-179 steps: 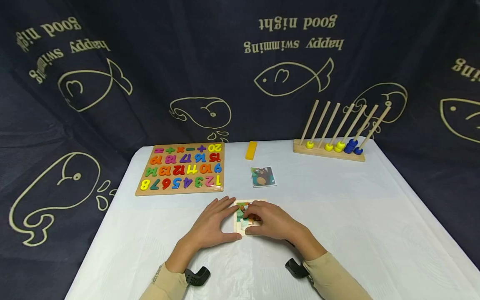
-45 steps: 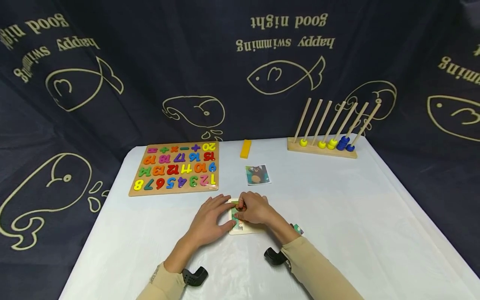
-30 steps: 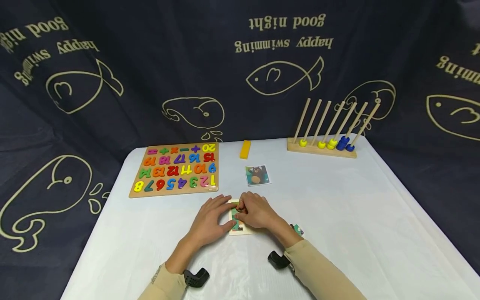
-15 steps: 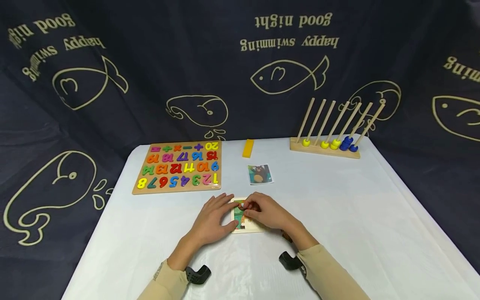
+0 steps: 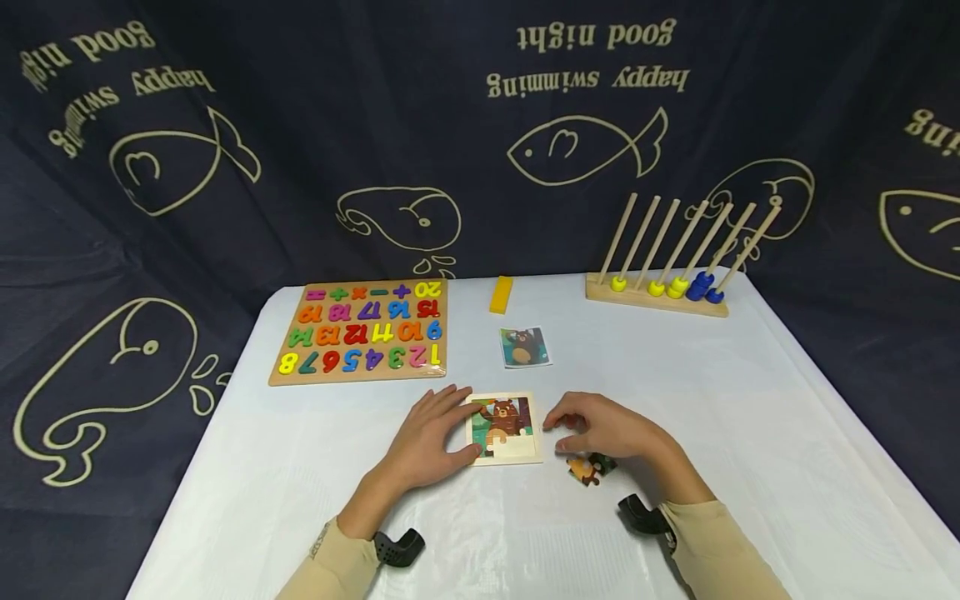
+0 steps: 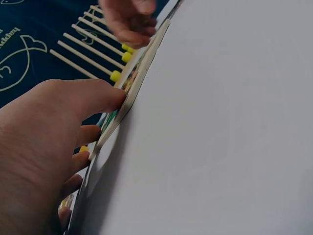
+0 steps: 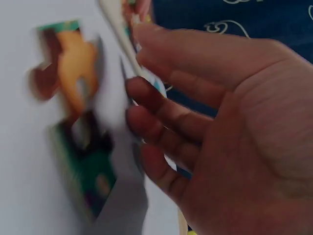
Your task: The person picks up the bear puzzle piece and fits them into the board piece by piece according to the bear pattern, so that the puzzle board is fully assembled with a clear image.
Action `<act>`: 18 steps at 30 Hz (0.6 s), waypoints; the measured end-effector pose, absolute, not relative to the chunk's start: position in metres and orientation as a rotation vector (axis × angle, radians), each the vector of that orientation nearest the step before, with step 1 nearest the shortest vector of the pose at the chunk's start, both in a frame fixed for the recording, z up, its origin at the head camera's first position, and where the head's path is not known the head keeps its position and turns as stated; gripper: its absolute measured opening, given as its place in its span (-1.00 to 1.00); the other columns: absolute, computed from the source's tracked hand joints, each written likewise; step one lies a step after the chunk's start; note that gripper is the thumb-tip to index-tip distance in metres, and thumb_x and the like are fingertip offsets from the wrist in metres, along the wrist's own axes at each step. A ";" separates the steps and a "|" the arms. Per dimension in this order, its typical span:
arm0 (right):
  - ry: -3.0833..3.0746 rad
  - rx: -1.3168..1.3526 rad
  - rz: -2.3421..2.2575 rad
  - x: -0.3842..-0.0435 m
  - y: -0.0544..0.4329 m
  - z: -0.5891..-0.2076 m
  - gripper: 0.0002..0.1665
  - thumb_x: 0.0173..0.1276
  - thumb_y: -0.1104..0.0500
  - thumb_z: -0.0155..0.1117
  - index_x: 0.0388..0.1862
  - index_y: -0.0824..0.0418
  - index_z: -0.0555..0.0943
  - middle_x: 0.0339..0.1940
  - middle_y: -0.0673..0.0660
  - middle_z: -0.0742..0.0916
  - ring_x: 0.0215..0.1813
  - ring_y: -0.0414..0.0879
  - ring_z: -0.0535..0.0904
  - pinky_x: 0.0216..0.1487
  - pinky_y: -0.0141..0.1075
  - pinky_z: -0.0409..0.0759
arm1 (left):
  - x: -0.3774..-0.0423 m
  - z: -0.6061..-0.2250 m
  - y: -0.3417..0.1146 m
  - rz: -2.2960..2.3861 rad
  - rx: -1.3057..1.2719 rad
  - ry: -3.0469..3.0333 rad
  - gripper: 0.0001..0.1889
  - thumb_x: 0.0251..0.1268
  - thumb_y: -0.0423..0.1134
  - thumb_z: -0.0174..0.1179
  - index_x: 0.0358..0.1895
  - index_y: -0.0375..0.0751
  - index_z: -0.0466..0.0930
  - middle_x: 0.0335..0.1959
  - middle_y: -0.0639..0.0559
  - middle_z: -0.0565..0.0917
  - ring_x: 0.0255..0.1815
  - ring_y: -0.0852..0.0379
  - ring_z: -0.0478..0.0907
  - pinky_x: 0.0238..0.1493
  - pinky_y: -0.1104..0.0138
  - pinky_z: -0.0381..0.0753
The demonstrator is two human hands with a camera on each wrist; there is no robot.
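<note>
A small square jigsaw puzzle board [image 5: 517, 447] with a bear picture lies flat in front of me; its lower right part shows bare wood. My left hand [image 5: 429, 442] rests at its left side, the thumb at the near corner and the forefinger over the far left part; the left wrist view shows the thumb [image 6: 105, 95] on the edge. To the right of the board my right hand [image 5: 611, 425] hovers, fingers loosely bent, holding nothing. Below it lie two loose jigsaw pieces: a tan-and-brown one [image 7: 76, 63] and a dark green one [image 7: 90, 166], both blurred.
Behind the board lies a bear picture card [image 5: 525, 347], then a yellow block [image 5: 501, 295]. A wooden number board [image 5: 366, 333] is at the back left. A peg abacus [image 5: 656, 302] with yellow and blue beads stands at the back right, before a dark printed curtain [image 5: 480, 150].
The right hand has pressed on the board, then let go and moved right, uncovering the bear's head and upper body in the puzzle. The left hand stays at the board's left side.
</note>
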State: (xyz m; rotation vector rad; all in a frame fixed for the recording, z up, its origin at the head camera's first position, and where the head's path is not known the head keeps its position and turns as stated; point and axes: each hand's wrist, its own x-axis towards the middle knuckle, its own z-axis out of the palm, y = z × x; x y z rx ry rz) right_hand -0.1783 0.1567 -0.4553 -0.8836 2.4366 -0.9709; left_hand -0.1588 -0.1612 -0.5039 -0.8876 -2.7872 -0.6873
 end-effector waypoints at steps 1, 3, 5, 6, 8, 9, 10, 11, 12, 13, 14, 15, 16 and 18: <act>2.443 -0.896 -0.936 -0.177 0.160 -0.456 -0.65 0.19 0.08 0.45 -0.03 0.06 0.65 -0.14 -0.03 0.62 -0.13 -0.06 0.48 -0.07 -0.21 0.51 | -0.159 -0.504 -0.161 -0.685 -0.887 -2.791 -0.35 0.18 0.19 0.19 0.32 0.02 0.46 0.41 -0.01 0.32 0.46 -0.09 0.11 0.44 0.00 -0.04; 2.454 -0.915 -0.872 -0.173 0.165 -0.456 -0.56 0.12 0.03 0.50 -0.01 0.03 0.62 -0.12 -0.04 0.58 -0.09 -0.07 0.44 -0.04 -0.19 0.47 | -0.158 -0.504 -0.161 -0.680 -0.883 -2.801 -0.35 0.19 0.20 0.18 0.33 0.03 0.45 0.42 0.00 0.31 0.46 -0.08 0.10 0.44 0.01 -0.05; 2.456 -0.926 -0.820 -0.170 0.169 -0.457 -0.46 0.05 -0.01 0.55 0.02 0.00 0.58 -0.10 -0.05 0.52 -0.06 -0.09 0.38 -0.01 -0.18 0.43 | -0.158 -0.504 -0.161 -0.678 -0.880 -2.806 -0.35 0.19 0.20 0.18 0.33 0.03 0.44 0.42 0.01 0.30 0.46 -0.07 0.09 0.44 0.01 -0.06; 2.455 -0.924 -0.808 -0.169 0.170 -0.458 -0.41 0.01 -0.03 0.57 0.04 -0.01 0.56 -0.09 -0.05 0.50 -0.05 -0.09 0.35 0.00 -0.17 0.41 | -0.158 -0.504 -0.162 -0.681 -0.880 -2.807 -0.35 0.19 0.20 0.18 0.33 0.03 0.44 0.42 0.00 0.30 0.46 -0.08 0.09 0.44 0.01 -0.06; 2.470 -0.913 -0.803 -0.168 0.172 -0.459 -0.36 -0.02 -0.04 0.59 0.04 -0.01 0.53 -0.08 -0.04 0.46 -0.04 -0.10 0.32 0.01 -0.16 0.39 | -0.158 -0.504 -0.162 -0.685 -0.880 -2.807 -0.35 0.19 0.20 0.18 0.33 0.02 0.44 0.42 0.00 0.30 0.46 -0.09 0.09 0.44 0.01 -0.06; 2.492 -0.903 -0.808 -0.168 0.172 -0.461 -0.37 -0.02 -0.04 0.59 0.04 -0.01 0.53 -0.09 -0.03 0.45 -0.06 -0.10 0.32 0.00 -0.17 0.39 | -0.158 -0.505 -0.162 -0.688 -0.882 -2.805 -0.34 0.19 0.20 0.18 0.33 0.01 0.44 0.42 0.00 0.30 0.46 -0.09 0.09 0.44 0.00 -0.06; 2.519 -0.885 -0.819 -0.169 0.172 -0.462 -0.39 0.00 -0.04 0.58 0.02 -0.01 0.53 -0.11 -0.02 0.45 -0.09 -0.11 0.32 -0.03 -0.19 0.39 | -0.158 -0.505 -0.162 -0.691 -0.884 -2.803 -0.34 0.19 0.20 0.18 0.33 0.01 0.44 0.42 -0.01 0.30 0.46 -0.09 0.09 0.44 0.00 -0.06; 2.545 -0.866 -0.840 -0.169 0.171 -0.463 -0.43 0.02 -0.03 0.57 0.00 0.00 0.54 -0.12 -0.02 0.46 -0.11 -0.11 0.33 -0.05 -0.21 0.40 | -0.158 -0.505 -0.162 -0.684 -0.884 -2.803 -0.34 0.20 0.21 0.17 0.34 0.02 0.44 0.42 0.00 0.30 0.46 -0.09 0.09 0.44 0.00 -0.06; 2.573 -0.847 -0.857 -0.170 0.171 -0.465 -0.47 0.04 -0.03 0.56 -0.03 0.01 0.55 -0.15 -0.01 0.47 -0.14 -0.12 0.34 -0.09 -0.23 0.40 | -0.159 -0.505 -0.162 -0.681 -0.885 -2.803 -0.34 0.20 0.22 0.16 0.34 0.03 0.44 0.42 0.00 0.30 0.46 -0.08 0.09 0.44 0.00 -0.06; 2.600 -0.829 -0.873 -0.170 0.170 -0.466 -0.51 0.06 -0.02 0.55 -0.06 0.01 0.56 -0.18 -0.01 0.48 -0.17 -0.12 0.35 -0.13 -0.25 0.40 | -0.159 -0.506 -0.162 -0.674 -0.887 -2.804 -0.34 0.20 0.23 0.16 0.34 0.05 0.43 0.42 0.01 0.30 0.47 -0.07 0.09 0.44 0.00 -0.05; 2.625 -0.815 -0.885 -0.171 0.170 -0.467 -0.55 0.08 -0.01 0.53 -0.09 0.01 0.56 -0.20 -0.01 0.49 -0.19 -0.13 0.36 -0.16 -0.27 0.41 | -0.160 -0.506 -0.162 -0.667 -0.888 -2.805 -0.34 0.20 0.23 0.15 0.34 0.06 0.43 0.42 0.01 0.30 0.47 -0.06 0.08 0.44 0.00 -0.05; 2.646 -0.807 -0.893 -0.172 0.170 -0.468 -0.59 0.10 -0.01 0.52 -0.11 0.01 0.57 -0.22 -0.01 0.50 -0.21 -0.13 0.36 -0.19 -0.29 0.41 | -0.160 -0.507 -0.161 -0.665 -0.888 -2.805 -0.34 0.20 0.24 0.15 0.34 0.07 0.43 0.43 0.02 0.30 0.47 -0.05 0.08 0.44 0.00 -0.05; 2.659 -0.806 -0.898 -0.172 0.169 -0.469 -0.61 0.12 -0.02 0.50 -0.13 0.01 0.57 -0.24 -0.02 0.50 -0.23 -0.13 0.37 -0.21 -0.30 0.42 | -0.160 -0.507 -0.162 -0.661 -0.886 -2.806 -0.34 0.20 0.25 0.15 0.34 0.08 0.43 0.42 0.02 0.30 0.47 -0.05 0.08 0.44 0.01 -0.05; 2.668 -0.823 -0.906 -0.172 0.169 -0.470 -0.62 0.12 -0.05 0.50 -0.13 0.01 0.59 -0.25 -0.03 0.53 -0.23 -0.13 0.40 -0.21 -0.30 0.43 | -0.160 -0.507 -0.161 -0.663 -0.888 -2.805 -0.34 0.20 0.25 0.15 0.34 0.08 0.43 0.42 0.02 0.30 0.47 -0.05 0.08 0.44 0.01 -0.05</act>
